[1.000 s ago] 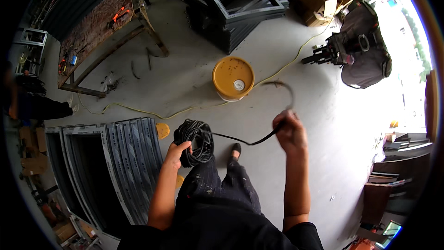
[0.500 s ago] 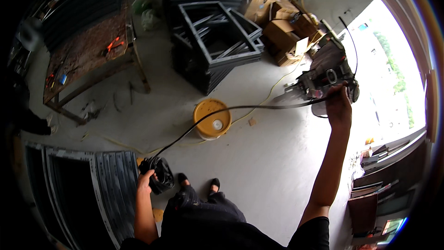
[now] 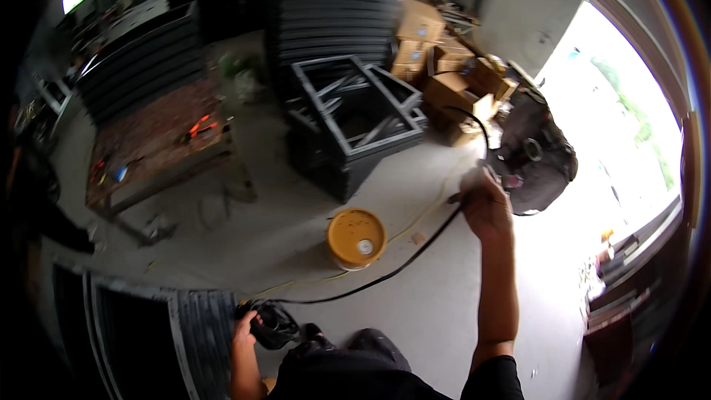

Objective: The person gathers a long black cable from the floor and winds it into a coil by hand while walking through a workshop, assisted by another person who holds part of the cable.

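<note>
Near my left thigh, my left hand grips a coil of black rubber-like strip. From the coil a single length of the black strip sags across to the right and rises to my right hand. That hand is raised at arm's length, blurred, with its fingers closed on the strip. A short free end curves up and back beyond the fingers. Below the strip's left part, my feet are partly hidden by my legs.
A yellow-lidded bucket stands on the floor between my hands. Ahead are stacked grey frames and cardboard boxes. A worktable with orange-handled pliers stands left. More frames lie beside my left arm. A dark bulky bag-like pile sits by the bright doorway.
My right hand has moved left with the strip. The strip, earlier pulled fairly taut above the bucket, now sags in front of it. The view has shifted, so everything sits lower.
</note>
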{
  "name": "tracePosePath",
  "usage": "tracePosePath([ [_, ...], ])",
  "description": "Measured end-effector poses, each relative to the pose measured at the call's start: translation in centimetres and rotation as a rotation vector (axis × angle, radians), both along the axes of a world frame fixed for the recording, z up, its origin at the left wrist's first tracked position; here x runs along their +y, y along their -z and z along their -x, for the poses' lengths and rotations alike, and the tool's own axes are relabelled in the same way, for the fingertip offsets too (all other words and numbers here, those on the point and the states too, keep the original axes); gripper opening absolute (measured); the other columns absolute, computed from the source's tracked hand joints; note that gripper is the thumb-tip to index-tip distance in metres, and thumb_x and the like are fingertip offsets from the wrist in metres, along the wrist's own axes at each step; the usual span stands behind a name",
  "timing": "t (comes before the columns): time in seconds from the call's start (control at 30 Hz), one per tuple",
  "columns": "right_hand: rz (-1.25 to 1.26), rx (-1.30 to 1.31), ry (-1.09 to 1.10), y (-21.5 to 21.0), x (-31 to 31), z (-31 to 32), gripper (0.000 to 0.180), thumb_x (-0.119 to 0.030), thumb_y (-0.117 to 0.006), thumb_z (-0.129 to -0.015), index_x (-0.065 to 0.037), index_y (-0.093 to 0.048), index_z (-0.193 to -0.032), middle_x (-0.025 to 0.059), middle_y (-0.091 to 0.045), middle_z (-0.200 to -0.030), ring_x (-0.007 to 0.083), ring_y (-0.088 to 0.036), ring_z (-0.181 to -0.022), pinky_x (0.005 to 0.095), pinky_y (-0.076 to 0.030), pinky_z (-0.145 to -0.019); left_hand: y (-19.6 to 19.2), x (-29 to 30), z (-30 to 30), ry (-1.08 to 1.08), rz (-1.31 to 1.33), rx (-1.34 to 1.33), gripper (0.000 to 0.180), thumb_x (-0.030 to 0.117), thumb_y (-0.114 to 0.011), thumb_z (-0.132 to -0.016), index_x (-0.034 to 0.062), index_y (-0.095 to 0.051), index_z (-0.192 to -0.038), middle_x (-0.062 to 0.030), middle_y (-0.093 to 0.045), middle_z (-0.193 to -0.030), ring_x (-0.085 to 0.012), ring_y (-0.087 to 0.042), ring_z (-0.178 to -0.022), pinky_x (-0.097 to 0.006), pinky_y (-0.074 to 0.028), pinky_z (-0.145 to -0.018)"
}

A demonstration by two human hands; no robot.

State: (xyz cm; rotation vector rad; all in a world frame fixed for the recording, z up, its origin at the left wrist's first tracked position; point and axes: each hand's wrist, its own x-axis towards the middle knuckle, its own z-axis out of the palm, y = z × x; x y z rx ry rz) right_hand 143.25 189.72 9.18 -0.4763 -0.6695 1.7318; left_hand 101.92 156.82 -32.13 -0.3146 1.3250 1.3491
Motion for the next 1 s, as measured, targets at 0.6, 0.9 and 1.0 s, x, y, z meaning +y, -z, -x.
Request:
tracePosePath([
  [0.6, 0.288, 0.065, -0.074, 9.2, 16.6, -2.5, 0.017, -0.008, -0.048, -0.089, -0.002, -0.054, -0.105, 0.0062, -0.055, -0.09, 0.0137, -0.052, -0.082, 0.0236, -0.048, -0.076, -7.2, 22.8, 2.3, -0.15, -0.121, -0.031, 0.019, 0.02, -0.06, -0.078, 0.006, -0.054, -0.066, -0.006, -0.055, -0.064, -0.0187, -0.053, -0.059, -0.034, -0.047, -0.06],
  [0.9, 0.269, 0.011, -0.182, 8.5, 27.6, 5.2, 0.019, -0.005, -0.049, -0.088, 0.001, -0.051, -0.106, 0.007, -0.051, -0.092, 0.014, -0.049, -0.083, 0.0234, -0.046, -0.074, -10.8, 34.9, 9.2, -0.522, -0.427, -0.154, 0.011, 0.009, -0.063, -0.076, 0.0079, -0.053, -0.072, -0.0029, -0.056, -0.067, -0.015, -0.052, -0.061, -0.033, -0.047, -0.067],
  [1.0, 0.253, -0.025, -0.202, 8.4, 30.2, 9.0, 0.02, -0.003, -0.048, -0.088, 0.001, -0.047, -0.108, 0.0056, -0.046, -0.091, 0.0135, -0.044, -0.081, 0.0237, -0.043, -0.072, -7.5, 34.8, 11.8, -0.598, -0.536, -0.214, 0.011, 0.012, -0.063, -0.077, 0.0071, -0.053, -0.081, -0.0005, -0.054, -0.069, -0.0138, -0.053, -0.066, -0.033, -0.045, -0.077],
])
